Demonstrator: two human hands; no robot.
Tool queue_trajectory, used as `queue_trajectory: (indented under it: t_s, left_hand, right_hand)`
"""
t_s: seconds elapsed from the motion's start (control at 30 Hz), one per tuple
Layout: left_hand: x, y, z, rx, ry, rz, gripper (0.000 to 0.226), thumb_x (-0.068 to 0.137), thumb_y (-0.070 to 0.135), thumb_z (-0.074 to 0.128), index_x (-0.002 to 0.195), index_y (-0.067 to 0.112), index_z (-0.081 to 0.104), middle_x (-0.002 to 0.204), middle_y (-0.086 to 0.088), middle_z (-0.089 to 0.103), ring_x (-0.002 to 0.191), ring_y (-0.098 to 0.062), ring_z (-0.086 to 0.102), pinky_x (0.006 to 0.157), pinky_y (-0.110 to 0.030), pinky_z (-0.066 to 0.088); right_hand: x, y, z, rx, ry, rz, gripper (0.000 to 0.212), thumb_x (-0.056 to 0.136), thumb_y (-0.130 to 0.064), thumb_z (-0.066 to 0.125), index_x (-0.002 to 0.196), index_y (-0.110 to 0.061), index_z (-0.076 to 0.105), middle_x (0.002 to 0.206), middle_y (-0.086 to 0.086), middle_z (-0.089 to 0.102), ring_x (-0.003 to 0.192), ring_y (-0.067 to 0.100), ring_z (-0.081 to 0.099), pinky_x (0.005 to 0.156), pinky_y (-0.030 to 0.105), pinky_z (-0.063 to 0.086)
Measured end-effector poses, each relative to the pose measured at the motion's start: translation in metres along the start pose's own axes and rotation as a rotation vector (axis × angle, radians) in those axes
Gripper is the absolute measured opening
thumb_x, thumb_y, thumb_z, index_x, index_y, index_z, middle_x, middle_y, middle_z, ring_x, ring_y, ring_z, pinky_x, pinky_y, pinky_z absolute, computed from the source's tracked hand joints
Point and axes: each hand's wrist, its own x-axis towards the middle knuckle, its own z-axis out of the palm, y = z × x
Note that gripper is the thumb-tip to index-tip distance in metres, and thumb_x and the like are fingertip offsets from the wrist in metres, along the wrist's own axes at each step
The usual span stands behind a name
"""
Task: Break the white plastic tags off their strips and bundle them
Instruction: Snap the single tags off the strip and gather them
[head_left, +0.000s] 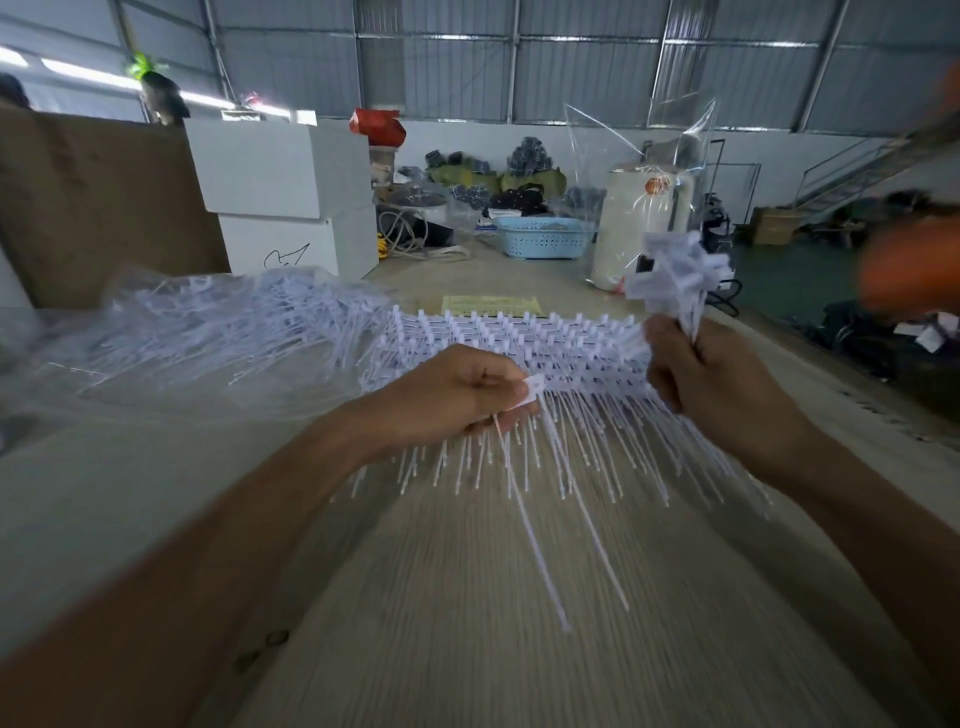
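Note:
A stack of white plastic tag strips (519, 343) lies across the wooden table (467, 597), their thin tails fanning toward me. My left hand (452, 389) pinches a single white tag (532, 388) by its flat head, and its long tail hangs down over the table. My right hand (706, 374) is closed around a bundle of loose tags (675, 270), held upright with the heads sticking out above the fist. A heap of more tag strips in clear plastic (208, 322) lies at the left.
White boxes (285, 192) and a brown cardboard sheet (93, 197) stand at the back left. A blue basket (545, 236), a white appliance under clear wrap (639, 228) and a yellow paper (491, 304) sit farther back. A blurred orange-sleeved person (909, 260) is at the right edge.

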Motion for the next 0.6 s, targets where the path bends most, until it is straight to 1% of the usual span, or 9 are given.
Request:
queue_trajectory:
  t_s: [0.03, 0.1, 0.17, 0.23, 0.3, 0.4, 0.43, 0.5, 0.6]
  left_hand:
    - [0.0, 0.001, 0.001, -0.028, -0.028, -0.009, 0.021, 0.103, 0.016, 0.053, 0.093, 0.019, 0.072, 0.077, 0.001, 0.069, 0.064, -0.015, 0.053, 0.057, -0.027, 0.042]
    - [0.001, 0.002, 0.004, -0.074, -0.072, -0.018, 0.022, 0.1, 0.006, 0.055, 0.105, 0.019, 0.072, 0.086, 0.006, 0.072, 0.068, -0.013, 0.058, 0.059, -0.027, 0.046]
    - [0.001, 0.004, 0.006, -0.083, -0.066, 0.002, 0.022, 0.098, 0.003, 0.058, 0.112, 0.015, 0.071, 0.084, 0.012, 0.072, 0.067, -0.006, 0.061, 0.061, -0.026, 0.049]
    - [0.002, 0.006, 0.009, -0.079, -0.027, 0.036, 0.022, 0.096, 0.003, 0.061, 0.114, 0.012, 0.07, 0.078, 0.014, 0.072, 0.064, -0.002, 0.064, 0.061, -0.023, 0.051]
    - [0.003, 0.009, 0.01, -0.094, 0.023, 0.063, 0.025, 0.093, 0.003, 0.065, 0.116, 0.01, 0.07, 0.08, 0.007, 0.076, 0.064, -0.005, 0.067, 0.061, -0.023, 0.054]
    - [0.003, 0.009, 0.011, -0.136, 0.094, 0.08, 0.026, 0.088, 0.003, 0.071, 0.114, 0.005, 0.069, 0.088, -0.01, 0.077, 0.065, -0.017, 0.069, 0.063, -0.031, 0.056]
    - [0.004, 0.009, 0.012, -0.138, 0.129, 0.09, 0.024, 0.086, 0.004, 0.074, 0.11, 0.004, 0.069, 0.087, -0.011, 0.076, 0.065, -0.019, 0.069, 0.063, -0.033, 0.056]
    - [0.006, 0.007, 0.012, -0.114, 0.211, 0.125, 0.022, 0.083, 0.007, 0.078, 0.103, 0.006, 0.071, 0.088, -0.008, 0.076, 0.068, -0.022, 0.07, 0.067, -0.034, 0.056]
    - [0.007, 0.008, 0.012, -0.122, 0.26, 0.177, 0.018, 0.084, 0.008, 0.078, 0.101, 0.01, 0.075, 0.087, -0.006, 0.075, 0.069, -0.023, 0.071, 0.066, -0.026, 0.055]
  right_hand:
    - [-0.002, -0.001, 0.005, -0.033, -0.036, -0.012, 0.045, 0.108, -0.034, 0.036, 0.068, -0.016, 0.047, 0.047, -0.001, 0.052, 0.038, 0.005, 0.042, 0.044, 0.019, 0.038]
    - [-0.004, -0.003, 0.014, -0.097, -0.079, -0.042, 0.043, 0.108, -0.033, 0.036, 0.07, -0.019, 0.051, 0.052, -0.005, 0.063, 0.042, 0.004, 0.054, 0.055, 0.022, 0.044]
    - [-0.005, -0.004, 0.019, -0.139, -0.101, -0.078, 0.036, 0.107, -0.032, 0.038, 0.075, -0.02, 0.05, 0.057, -0.007, 0.067, 0.046, 0.004, 0.058, 0.06, 0.022, 0.045]
    - [-0.004, -0.004, 0.025, -0.13, -0.111, -0.092, 0.028, 0.107, -0.028, 0.041, 0.08, -0.026, 0.044, 0.055, -0.009, 0.065, 0.043, 0.005, 0.056, 0.056, 0.021, 0.043]
    - [-0.004, -0.003, 0.03, -0.085, -0.124, -0.098, 0.026, 0.106, -0.028, 0.043, 0.08, -0.031, 0.043, 0.054, -0.012, 0.059, 0.046, 0.004, 0.052, 0.055, 0.025, 0.04]
    - [-0.006, -0.006, 0.036, 0.065, -0.145, -0.058, 0.022, 0.105, -0.032, 0.045, 0.087, -0.025, 0.056, 0.068, -0.007, 0.059, 0.06, 0.004, 0.05, 0.063, 0.034, 0.043]
    - [-0.007, -0.008, 0.036, 0.123, -0.125, -0.035, 0.023, 0.104, -0.034, 0.048, 0.086, -0.026, 0.06, 0.067, -0.007, 0.06, 0.059, 0.003, 0.05, 0.059, 0.027, 0.043]
    - [-0.008, -0.012, 0.034, 0.263, -0.104, 0.033, 0.031, 0.101, -0.036, 0.054, 0.072, -0.032, 0.064, 0.051, -0.013, 0.051, 0.045, -0.001, 0.043, 0.046, 0.015, 0.033]
    - [-0.009, -0.016, 0.026, 0.401, -0.194, 0.197, 0.04, 0.097, -0.04, 0.061, 0.057, -0.035, 0.066, 0.045, -0.01, 0.038, 0.039, 0.006, 0.03, 0.042, 0.023, 0.024]
